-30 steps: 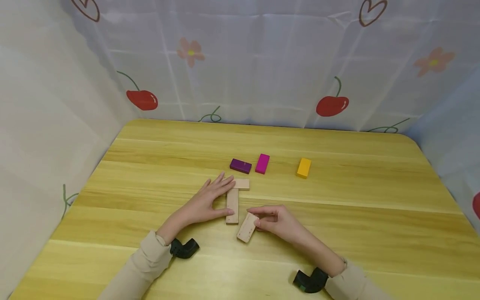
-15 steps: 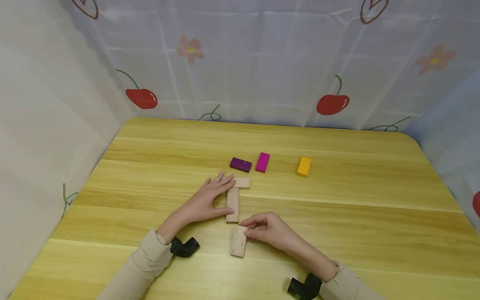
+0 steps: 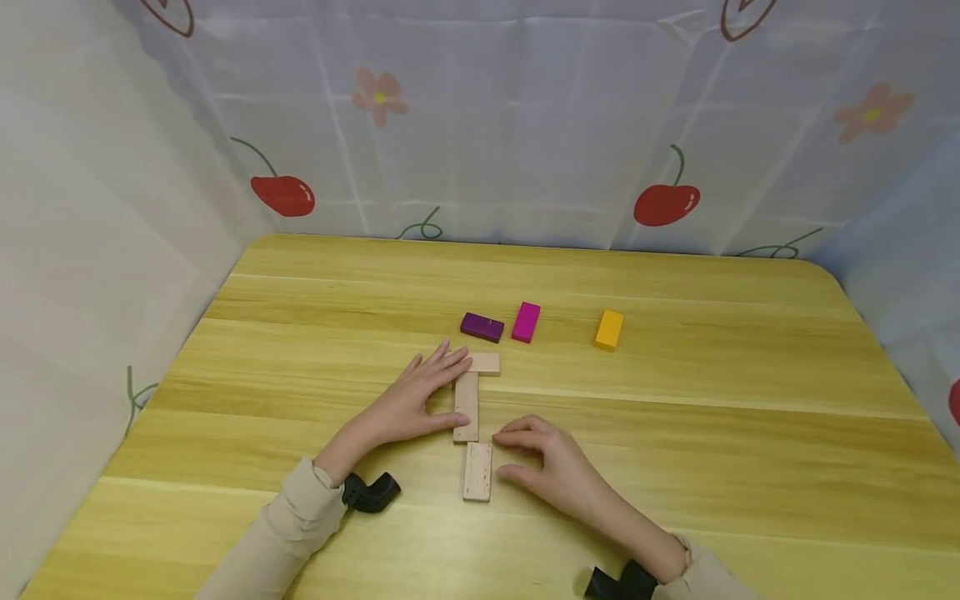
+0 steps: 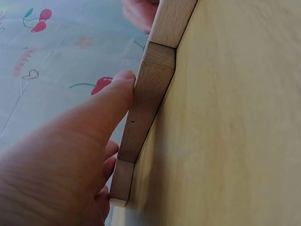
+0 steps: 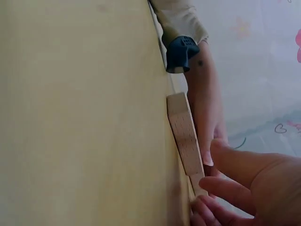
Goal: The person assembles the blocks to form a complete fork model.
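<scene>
Three plain wooden blocks lie flat on the table in the head view. A crosswise block (image 3: 487,363) forms the far end, and a lengthwise block (image 3: 467,396) runs from it toward me. The third block (image 3: 477,473) meets that one's near end, set slightly to the right. My left hand (image 3: 401,408) spreads over the first two, fingertips on the crosswise block and thumb on the lengthwise one. Just right of the third block, my right hand (image 3: 555,467) holds nothing, its thumb and fingers apart. In the left wrist view, the thumb (image 4: 113,101) rests along the lengthwise block's edge.
Beyond the wooden blocks lie a purple block (image 3: 482,327), a magenta block (image 3: 526,322) and, farther right, a yellow block (image 3: 609,330). A patterned curtain (image 3: 480,125) hangs behind the table (image 3: 712,350). Black devices sit at both wrists.
My right hand has brought the third block from a slant at the right to the lengthwise block's near end, straightened it and let go. My left hand has stayed in place.
</scene>
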The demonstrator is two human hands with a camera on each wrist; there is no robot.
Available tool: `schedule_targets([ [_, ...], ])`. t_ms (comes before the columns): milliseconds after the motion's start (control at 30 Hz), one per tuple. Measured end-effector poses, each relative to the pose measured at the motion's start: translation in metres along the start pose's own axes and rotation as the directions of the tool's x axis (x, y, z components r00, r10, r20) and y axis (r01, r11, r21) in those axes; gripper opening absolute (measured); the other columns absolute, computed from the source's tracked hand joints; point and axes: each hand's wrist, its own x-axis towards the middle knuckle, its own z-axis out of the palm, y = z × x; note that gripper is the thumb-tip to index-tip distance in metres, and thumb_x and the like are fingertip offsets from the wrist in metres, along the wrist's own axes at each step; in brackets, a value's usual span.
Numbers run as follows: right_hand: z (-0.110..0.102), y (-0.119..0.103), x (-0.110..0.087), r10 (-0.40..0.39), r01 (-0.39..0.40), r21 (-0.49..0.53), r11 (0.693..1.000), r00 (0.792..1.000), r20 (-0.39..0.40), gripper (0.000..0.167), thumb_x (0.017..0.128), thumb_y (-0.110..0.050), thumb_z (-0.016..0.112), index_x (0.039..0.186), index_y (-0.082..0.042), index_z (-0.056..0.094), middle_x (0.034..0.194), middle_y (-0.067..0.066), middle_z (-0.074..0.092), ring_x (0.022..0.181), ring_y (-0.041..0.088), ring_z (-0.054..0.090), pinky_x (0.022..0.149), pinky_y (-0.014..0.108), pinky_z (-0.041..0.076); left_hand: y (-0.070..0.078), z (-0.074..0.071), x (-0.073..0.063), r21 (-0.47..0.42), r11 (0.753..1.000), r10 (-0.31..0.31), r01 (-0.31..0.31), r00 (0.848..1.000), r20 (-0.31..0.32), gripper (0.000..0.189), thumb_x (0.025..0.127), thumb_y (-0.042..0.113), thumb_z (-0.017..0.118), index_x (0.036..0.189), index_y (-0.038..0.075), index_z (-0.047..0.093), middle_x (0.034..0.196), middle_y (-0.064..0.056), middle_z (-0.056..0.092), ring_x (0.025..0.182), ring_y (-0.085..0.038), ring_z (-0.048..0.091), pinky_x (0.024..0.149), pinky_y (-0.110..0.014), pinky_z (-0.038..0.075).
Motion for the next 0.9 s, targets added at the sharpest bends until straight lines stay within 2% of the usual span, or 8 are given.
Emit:
schedule_targets([
  [133, 0.004, -0.001, -0.008, -0.055, 0.058, -0.164, 0.985, 0.998, 0.024, 0.050, 0.077, -0.026, 0.078, 0.120, -0.003, 0.064, 0.128, 0.004, 0.052, 0.121, 0.021, 0.043, 0.097, 0.041, 0.040, -0.001, -0.001, 0.000, 0.009, 1.000, 0.013, -0.012, 1.000, -0.011, 0.079, 0.086, 0.049, 0.063, 0.147, 0.010, 0.032, 0.152, -0.002, 0.022, 0.140, -0.021, 0.002, 0.109, -0.050, 0.001],
  [300, 0.013, -0.002, -0.011, -0.069, 0.083, -0.233, 0.969, 0.995, 0.068, 0.061, 0.078, -0.028, 0.077, 0.128, -0.001, 0.057, 0.142, 0.008, 0.041, 0.134, 0.022, 0.027, 0.103, 0.042, 0.032, -0.001, -0.001, 0.000, 0.011, 1.000, 0.010, -0.010, 1.000, -0.008, 0.078, 0.086, 0.048, 0.063, 0.147, 0.010, 0.032, 0.152, -0.002, 0.022, 0.140, -0.021, 0.002, 0.109, -0.051, 0.001],
  [567, 0.019, -0.004, -0.010, -0.075, 0.086, -0.259, 0.962, 0.996, 0.054, 0.063, 0.078, -0.028, 0.077, 0.130, 0.000, 0.055, 0.143, 0.009, 0.039, 0.136, 0.024, 0.025, 0.102, 0.044, 0.032, -0.002, -0.001, 0.000, 0.006, 1.000, 0.013, -0.013, 1.000, -0.014, 0.078, 0.086, 0.048, 0.063, 0.147, 0.010, 0.032, 0.152, -0.002, 0.022, 0.140, -0.019, 0.002, 0.109, -0.050, 0.001],
  [733, 0.022, -0.007, -0.010, -0.068, 0.087, -0.272, 0.958, 0.995, 0.078, 0.065, 0.079, -0.032, 0.075, 0.131, 0.000, 0.053, 0.145, 0.008, 0.037, 0.136, 0.023, 0.024, 0.106, 0.044, 0.024, -0.002, 0.000, 0.000, 0.007, 1.000, 0.015, -0.015, 1.000, -0.016, 0.078, 0.086, 0.049, 0.063, 0.147, 0.010, 0.032, 0.152, -0.001, 0.022, 0.140, -0.019, 0.002, 0.109, -0.050, 0.001],
  [900, 0.026, -0.010, -0.011, -0.061, 0.077, -0.306, 0.949, 0.996, 0.063, 0.067, 0.079, -0.038, 0.074, 0.131, 0.000, 0.054, 0.144, 0.010, 0.038, 0.135, 0.025, 0.026, 0.108, 0.044, 0.020, -0.001, 0.002, 0.000, 0.004, 1.000, 0.018, -0.018, 1.000, -0.017, 0.078, 0.086, 0.049, 0.063, 0.147, 0.009, 0.032, 0.152, -0.002, 0.022, 0.140, -0.021, 0.002, 0.109, -0.050, 0.002],
])
